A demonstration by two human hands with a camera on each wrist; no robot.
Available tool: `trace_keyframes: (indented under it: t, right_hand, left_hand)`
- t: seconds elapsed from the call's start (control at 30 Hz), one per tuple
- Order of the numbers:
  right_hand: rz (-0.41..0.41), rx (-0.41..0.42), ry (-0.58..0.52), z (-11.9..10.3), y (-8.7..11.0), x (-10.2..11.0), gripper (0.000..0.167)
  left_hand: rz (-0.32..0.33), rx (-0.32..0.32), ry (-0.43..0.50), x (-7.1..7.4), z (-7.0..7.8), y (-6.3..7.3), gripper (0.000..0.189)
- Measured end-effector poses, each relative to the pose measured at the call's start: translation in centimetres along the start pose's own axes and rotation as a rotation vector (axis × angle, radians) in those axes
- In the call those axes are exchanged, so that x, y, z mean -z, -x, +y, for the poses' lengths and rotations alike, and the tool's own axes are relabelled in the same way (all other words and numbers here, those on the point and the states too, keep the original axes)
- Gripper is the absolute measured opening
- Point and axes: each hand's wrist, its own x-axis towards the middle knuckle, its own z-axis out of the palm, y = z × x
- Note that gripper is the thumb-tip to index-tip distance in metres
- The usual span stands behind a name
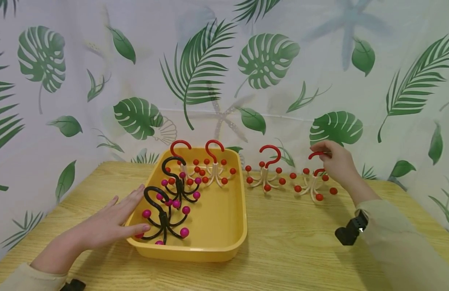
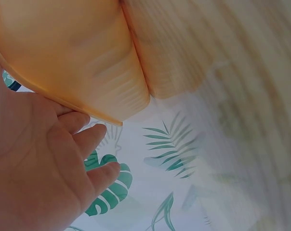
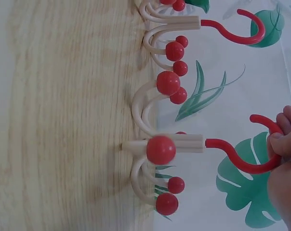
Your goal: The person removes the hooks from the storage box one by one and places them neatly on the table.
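Head view: the upright hook rack (image 1: 311, 182) is pinched at its top by the right hand (image 1: 337, 161); the flat left hand (image 1: 108, 222) is pressed against the tray (image 1: 224, 246).

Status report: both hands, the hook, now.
Right hand pinches the red-and-cream hook's red loop. Left hand flat against yellow tray. Nothing blocking.

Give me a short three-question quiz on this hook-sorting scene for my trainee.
1. True or false: the right hand pinches the red hook top of the cream hanger standing on the table.
2. How many hangers lie inside the yellow tray? A) two B) four C) six
3. Fill in: the left hand rests flat against the tray's ____ side, beside a black hanger.

Key: 1 true. 2 B: two black, two cream. 3 left.
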Motion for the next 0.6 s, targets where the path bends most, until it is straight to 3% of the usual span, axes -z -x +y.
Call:
trace_keyframes:
  t: [0.17, 0.6]
  right_hand:
    - [-0.006, -0.040, -0.026, 0.4, -0.1, -0.1, 0.033]
    - [0.006, -0.008, -0.054, 0.5, 0.4, -0.6, 0.032]
  left_hand:
    - [0.004, -0.004, -0.007, -0.1, 0.0, 0.1, 0.094]
    - [0.032, -0.013, -0.025, -1.1, -0.4, 0.3, 0.094]
